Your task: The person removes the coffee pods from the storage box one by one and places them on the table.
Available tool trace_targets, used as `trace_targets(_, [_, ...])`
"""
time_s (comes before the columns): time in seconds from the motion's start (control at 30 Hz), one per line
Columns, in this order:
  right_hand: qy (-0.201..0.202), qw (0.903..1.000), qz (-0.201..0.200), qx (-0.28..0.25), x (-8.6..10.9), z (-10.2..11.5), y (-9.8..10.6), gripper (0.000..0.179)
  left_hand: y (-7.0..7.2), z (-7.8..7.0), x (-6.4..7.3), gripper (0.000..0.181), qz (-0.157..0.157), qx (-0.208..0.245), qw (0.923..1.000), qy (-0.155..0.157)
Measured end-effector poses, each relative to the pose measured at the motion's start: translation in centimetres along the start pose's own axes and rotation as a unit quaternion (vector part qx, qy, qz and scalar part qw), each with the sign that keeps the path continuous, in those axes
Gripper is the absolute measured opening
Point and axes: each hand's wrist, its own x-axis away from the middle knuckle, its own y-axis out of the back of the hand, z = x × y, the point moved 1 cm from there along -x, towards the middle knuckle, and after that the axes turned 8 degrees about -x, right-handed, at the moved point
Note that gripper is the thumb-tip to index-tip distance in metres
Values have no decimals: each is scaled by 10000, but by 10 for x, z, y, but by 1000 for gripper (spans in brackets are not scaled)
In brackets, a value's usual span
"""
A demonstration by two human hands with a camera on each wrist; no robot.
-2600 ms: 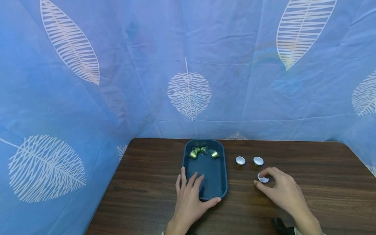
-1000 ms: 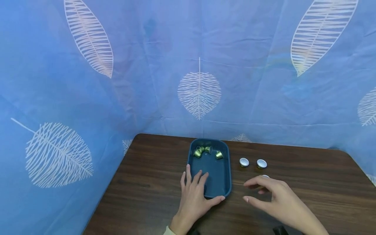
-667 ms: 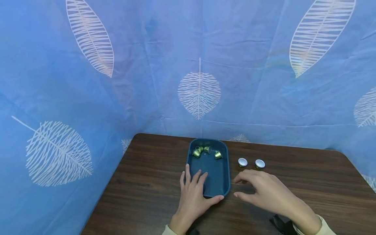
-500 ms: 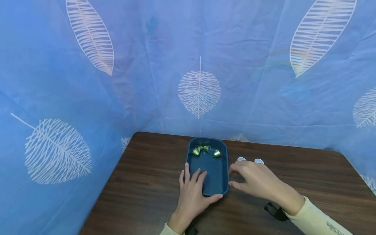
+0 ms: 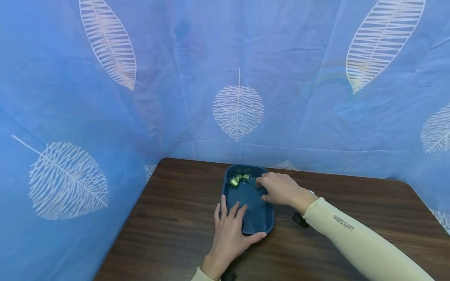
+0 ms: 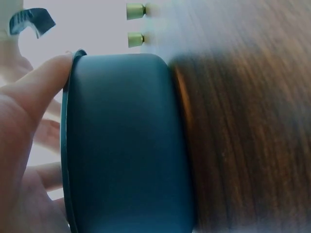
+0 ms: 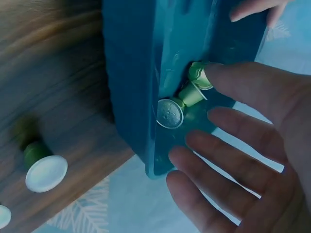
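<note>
We are spreading our left hand (image 5: 228,240) on the tray (image 5: 258,218), while our right hand (image 5: 281,191) is hovering inside it, thumb and fingers apart, beside the pods (image 5: 234,182). Withdrawing low, we could be toppling the outer pods (image 7: 46,173) standing near our right hand.

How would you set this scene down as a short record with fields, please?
Surface: dark wooden table
Container: blue tray
Inside tray: at least three green capsules, clustered towards the far left
Outside tray: at least two white-lidded capsules, standing lid up
Left hand: thumb touching the tray's rim, fingers spread
Right hand: over the tray's right side, fingers apart, no capsule seen in its grip
Backdrop: blue cloth with pale leaf prints
</note>
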Motion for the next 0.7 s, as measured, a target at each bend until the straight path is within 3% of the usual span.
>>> trace_targets(0.3, [-460,9986,219,108,-33,-5,-17,49,-1,0,0,85,21,145,9999,37])
trace_targets(0.7, [-1021,9946,174,-33,-56,-13,-24,57,-1,1,0,86,156,221,9996,91])
